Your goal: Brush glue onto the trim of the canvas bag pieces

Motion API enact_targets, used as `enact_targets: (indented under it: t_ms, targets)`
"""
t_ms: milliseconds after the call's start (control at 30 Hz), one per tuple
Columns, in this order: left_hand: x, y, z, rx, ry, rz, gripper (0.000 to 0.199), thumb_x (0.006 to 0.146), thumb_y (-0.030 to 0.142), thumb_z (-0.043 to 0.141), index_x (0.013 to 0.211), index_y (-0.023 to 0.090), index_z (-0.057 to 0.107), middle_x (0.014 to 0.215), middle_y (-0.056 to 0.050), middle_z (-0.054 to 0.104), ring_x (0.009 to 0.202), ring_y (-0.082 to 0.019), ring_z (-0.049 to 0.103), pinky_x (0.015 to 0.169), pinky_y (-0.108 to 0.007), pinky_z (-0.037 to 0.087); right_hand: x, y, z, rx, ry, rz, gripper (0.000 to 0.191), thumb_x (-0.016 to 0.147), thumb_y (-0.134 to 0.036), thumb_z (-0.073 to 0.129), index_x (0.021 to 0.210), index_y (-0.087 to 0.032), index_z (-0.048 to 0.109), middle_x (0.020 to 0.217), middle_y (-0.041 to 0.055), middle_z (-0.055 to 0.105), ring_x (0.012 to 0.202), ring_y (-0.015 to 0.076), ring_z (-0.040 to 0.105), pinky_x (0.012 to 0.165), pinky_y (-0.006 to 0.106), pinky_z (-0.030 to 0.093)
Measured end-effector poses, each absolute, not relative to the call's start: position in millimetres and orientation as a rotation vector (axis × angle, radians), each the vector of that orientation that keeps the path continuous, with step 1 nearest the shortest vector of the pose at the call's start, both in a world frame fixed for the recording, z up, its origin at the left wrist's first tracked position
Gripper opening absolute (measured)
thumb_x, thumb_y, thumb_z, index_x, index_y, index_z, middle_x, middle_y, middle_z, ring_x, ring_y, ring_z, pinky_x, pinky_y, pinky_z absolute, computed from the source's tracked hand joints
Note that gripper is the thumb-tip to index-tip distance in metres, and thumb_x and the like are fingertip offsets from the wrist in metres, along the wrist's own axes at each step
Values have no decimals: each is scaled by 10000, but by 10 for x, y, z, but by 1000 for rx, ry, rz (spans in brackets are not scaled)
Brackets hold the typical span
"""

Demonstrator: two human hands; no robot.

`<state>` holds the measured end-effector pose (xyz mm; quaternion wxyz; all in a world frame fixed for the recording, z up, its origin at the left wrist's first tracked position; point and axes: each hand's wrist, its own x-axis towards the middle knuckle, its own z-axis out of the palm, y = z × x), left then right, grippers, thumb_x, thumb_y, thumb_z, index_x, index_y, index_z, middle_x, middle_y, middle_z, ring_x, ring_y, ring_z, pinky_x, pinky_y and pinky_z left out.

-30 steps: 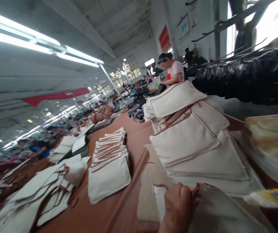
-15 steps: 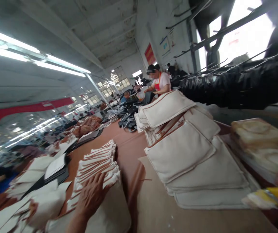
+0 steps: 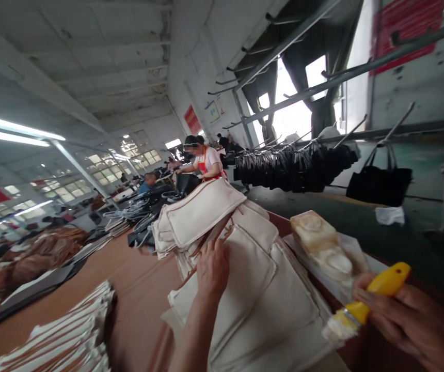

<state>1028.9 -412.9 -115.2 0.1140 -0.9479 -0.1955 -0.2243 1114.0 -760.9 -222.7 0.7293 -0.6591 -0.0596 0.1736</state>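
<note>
My right hand is closed round a yellow-handled brush, its pale, caked bristles pointing down to the left. They hang by the right edge of a leaning pile of cream stitched bag panels. My left hand lies on that pile, its bent fingers hooked over the far edge of a cream panel; the fingertips are hidden. Just beyond it, a further cream panel tops the stack, with brown showing along its edge.
At lower left, a row of overlapping cream pieces lies on the brown table. A glue-crusted container stands right of the pile. Black bags hang from a rack beyond. A person in a red apron works further along.
My left hand has left the fanned row of cream pieces and moved right onto the panel pile. The view has swung right, bringing the brush and my right hand fully into sight.
</note>
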Motion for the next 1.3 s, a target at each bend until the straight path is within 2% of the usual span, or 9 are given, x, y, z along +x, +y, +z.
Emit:
enact_targets:
  t_ms: [100,333,500,667,767,867,933,1067,1300]
  targets:
    - [10459,-4091,-1147,-2761,-692,-617,168,917,274,535,1029,182,621,991,-97,629,992,-285,594,842,-393,454,11365,-7838,-2321,-1296,1,476,361,742,-568,743,974,-301,669,529,-6,390,448,154,319,392,281,214]
    - [10447,-4170,-1107,-2804,-777,-497,171,938,304,520,947,184,641,909,-61,651,848,-223,636,708,-302,439,11534,-8008,-2292,-1270,65,451,355,711,-573,781,871,-276,670,517,-5,372,446,133,292,429,275,162]
    - [10062,-4452,-1108,-2764,-550,-752,260,983,369,467,1132,245,640,884,-40,634,898,-206,616,766,-289,429,11484,-7985,-2264,-1250,84,456,372,720,-585,772,886,-263,688,520,-11,371,451,117,288,430,250,149]
    - [9749,-4735,-1149,-2770,-414,-862,185,961,357,524,885,240,646,806,-13,611,803,-174,601,728,-273,421,11498,-8017,-2154,-1227,7,427,353,754,-554,758,893,-238,684,508,-26,350,442,114,276,409,257,205]
    - [9797,-4791,-1134,-2839,-584,-760,206,942,379,543,818,240,629,891,-24,617,861,-193,604,718,-285,430,11570,-8043,-2082,-1212,-49,427,323,844,-538,684,931,-228,654,526,-32,362,460,116,273,418,261,218]
    - [10008,-4706,-1105,-2982,-762,-453,203,918,344,545,772,217,607,1199,-56,593,1011,-212,600,785,-306,442,11744,-8041,-2045,-1262,-188,353,315,892,-519,632,942,-209,607,563,-43,377,491,115,292,434,252,215]
    - [10189,-4604,-1101,-3062,-778,-238,193,893,312,541,740,207,594,1138,-55,631,951,-198,621,753,-297,436,11912,-8017,-2045,-1380,-302,270,321,912,-516,588,954,-197,580,588,-51,399,492,111,316,440,244,239]
    - [10476,-4467,-1122,-3105,-740,-50,162,818,316,584,699,209,609,811,-27,640,746,-181,617,650,-284,386,12230,-7906,-2103,-1617,-467,171,319,931,-492,507,947,-181,578,610,-46,456,497,121,395,468,244,314]
    - [10556,-4647,-1177,-3064,-784,63,116,783,300,572,703,222,606,938,-38,637,738,-190,627,606,-289,322,12420,-7673,-2294,-1780,-676,119,223,847,-400,599,823,-196,686,740,17,653,685,205,589,661,302,448]
